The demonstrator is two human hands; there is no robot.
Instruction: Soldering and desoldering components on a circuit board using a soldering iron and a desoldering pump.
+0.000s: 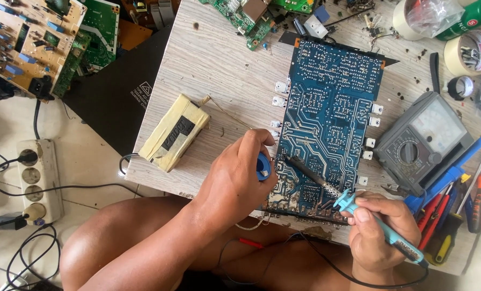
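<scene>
My right hand point(383, 231) grips a teal soldering iron point(359, 215) over the blue circuit board point(332, 108), my left hand point(235, 172) closed around a blue spool point(263, 167), a tape-wrapped yellow package point(174, 132) lying left on the surface point(224, 70).

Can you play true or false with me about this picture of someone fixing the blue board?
1. The right hand holds a soldering iron with a light blue handle. True.
2. The soldering iron's tip points at a red board. False: it rests on the blue circuit board.
3. The left hand holds a small blue spool. True.
4. The grey meter with a dial lies left of the blue circuit board. False: it lies to its right.
5. A block wrapped in yellowish tape lies on the table. True.
6. The white power strip sits on the table. False: it lies on the floor.
</scene>
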